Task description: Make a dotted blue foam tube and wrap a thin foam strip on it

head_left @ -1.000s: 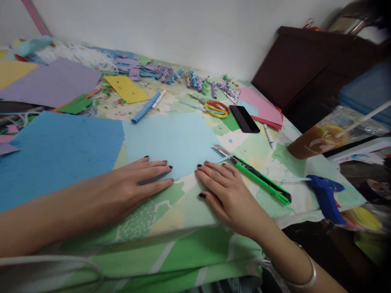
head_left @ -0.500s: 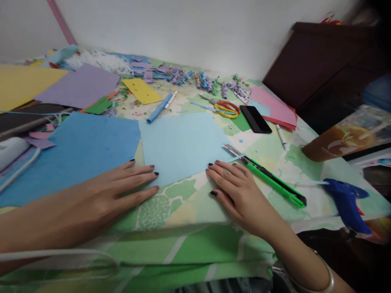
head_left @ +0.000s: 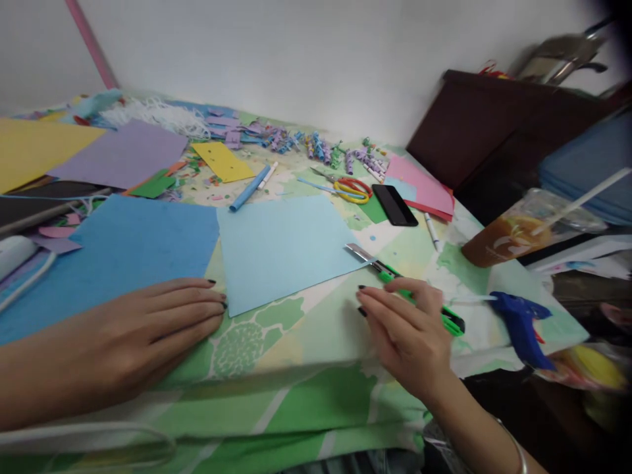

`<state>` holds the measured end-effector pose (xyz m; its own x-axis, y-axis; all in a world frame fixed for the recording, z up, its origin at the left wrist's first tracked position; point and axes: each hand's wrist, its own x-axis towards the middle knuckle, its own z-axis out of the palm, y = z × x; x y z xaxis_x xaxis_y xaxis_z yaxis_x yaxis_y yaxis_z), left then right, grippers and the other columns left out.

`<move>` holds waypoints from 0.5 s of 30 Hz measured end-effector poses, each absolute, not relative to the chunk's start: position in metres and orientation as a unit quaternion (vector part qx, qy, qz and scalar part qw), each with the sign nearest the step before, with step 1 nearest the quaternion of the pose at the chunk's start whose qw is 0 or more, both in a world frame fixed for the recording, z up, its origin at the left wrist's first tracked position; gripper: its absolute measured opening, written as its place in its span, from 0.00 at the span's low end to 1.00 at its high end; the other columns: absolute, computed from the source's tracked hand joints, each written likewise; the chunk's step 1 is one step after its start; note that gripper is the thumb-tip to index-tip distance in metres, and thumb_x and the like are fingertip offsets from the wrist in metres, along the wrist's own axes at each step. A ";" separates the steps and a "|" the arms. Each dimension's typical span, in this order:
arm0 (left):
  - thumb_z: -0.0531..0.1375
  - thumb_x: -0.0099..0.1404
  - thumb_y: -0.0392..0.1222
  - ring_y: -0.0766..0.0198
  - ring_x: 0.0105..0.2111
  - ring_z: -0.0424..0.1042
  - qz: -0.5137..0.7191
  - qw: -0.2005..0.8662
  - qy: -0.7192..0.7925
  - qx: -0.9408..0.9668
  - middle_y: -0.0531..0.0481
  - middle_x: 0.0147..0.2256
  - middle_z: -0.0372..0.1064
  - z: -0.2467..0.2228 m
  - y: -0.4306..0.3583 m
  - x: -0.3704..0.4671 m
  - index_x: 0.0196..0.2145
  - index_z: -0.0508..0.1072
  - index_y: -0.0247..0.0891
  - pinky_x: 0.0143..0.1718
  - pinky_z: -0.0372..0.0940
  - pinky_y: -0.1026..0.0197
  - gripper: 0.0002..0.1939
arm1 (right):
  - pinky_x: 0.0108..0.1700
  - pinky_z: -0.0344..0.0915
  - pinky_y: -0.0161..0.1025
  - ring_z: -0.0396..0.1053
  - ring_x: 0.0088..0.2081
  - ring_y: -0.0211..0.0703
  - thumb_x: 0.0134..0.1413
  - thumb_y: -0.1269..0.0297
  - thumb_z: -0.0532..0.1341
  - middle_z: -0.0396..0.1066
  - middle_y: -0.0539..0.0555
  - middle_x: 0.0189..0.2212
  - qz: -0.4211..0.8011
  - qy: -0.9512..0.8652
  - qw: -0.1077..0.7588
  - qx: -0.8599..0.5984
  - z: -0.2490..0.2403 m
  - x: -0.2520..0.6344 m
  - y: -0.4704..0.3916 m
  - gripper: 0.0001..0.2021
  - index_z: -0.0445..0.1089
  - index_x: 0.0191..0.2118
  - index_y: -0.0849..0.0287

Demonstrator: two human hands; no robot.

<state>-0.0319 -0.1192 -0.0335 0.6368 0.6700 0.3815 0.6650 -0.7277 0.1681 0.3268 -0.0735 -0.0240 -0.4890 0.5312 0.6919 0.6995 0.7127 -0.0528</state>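
Note:
A light blue paper sheet (head_left: 281,247) lies flat on the patterned tablecloth. My left hand (head_left: 162,319) lies flat beside its lower left corner, fingers stretched out, across the edge of a darker blue sheet (head_left: 153,237). Right of the light sheet, my right hand (head_left: 409,332) is slightly raised with bent, parted fingers. Behind it lies a green utility knife (head_left: 454,322) with its blade out, partly hidden by the hand. The blade (head_left: 358,251) overlaps the sheet's right corner. No grip on the knife shows.
Scissors (head_left: 353,189), a black phone (head_left: 394,205) and a rolled blue paper (head_left: 249,189) lie farther back. A blue glue gun (head_left: 523,326) rests near the right edge, below a tilted drink cup (head_left: 508,237). Purple paper (head_left: 126,155) and many scraps cover the back left.
My right hand has lifted off the light blue sheet's edge and moved right, over the knife, with its fingers bending. My left hand has drawn back left off the sheet. The view has shifted.

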 end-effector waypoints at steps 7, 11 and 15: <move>0.46 0.70 0.34 0.63 0.36 0.70 0.198 0.012 0.371 0.907 0.49 0.35 0.71 -0.022 -0.074 0.006 0.39 0.72 0.37 0.42 0.65 0.62 0.15 | 0.37 0.53 0.49 0.61 0.43 0.61 0.57 0.65 0.58 0.75 0.61 0.39 -0.241 -0.789 0.157 -0.542 -0.007 0.364 -0.069 0.11 0.74 0.43 0.61; 0.47 0.68 0.33 0.63 0.34 0.70 0.197 0.055 0.352 0.913 0.47 0.34 0.72 -0.014 -0.046 0.055 0.35 0.73 0.37 0.36 0.63 0.64 0.14 | 0.36 0.52 0.49 0.60 0.42 0.60 0.58 0.67 0.56 0.74 0.64 0.37 -0.225 -0.809 0.076 -0.538 -0.008 0.358 -0.067 0.12 0.72 0.45 0.63; 0.53 0.63 0.35 0.64 0.31 0.73 0.243 0.153 0.392 0.874 0.50 0.29 0.75 -0.013 -0.021 0.088 0.29 0.75 0.38 0.36 0.64 0.63 0.11 | 0.36 0.52 0.50 0.60 0.43 0.63 0.58 0.71 0.54 0.73 0.67 0.38 -0.207 -0.801 0.033 -0.561 -0.014 0.355 -0.059 0.19 0.66 0.54 0.68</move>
<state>0.0880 -0.0211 -0.0135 0.5745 0.7596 0.3050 0.6106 -0.6459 0.4582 0.3553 -0.0590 -0.0139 -0.3674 0.8851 0.2856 0.9127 0.2841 0.2938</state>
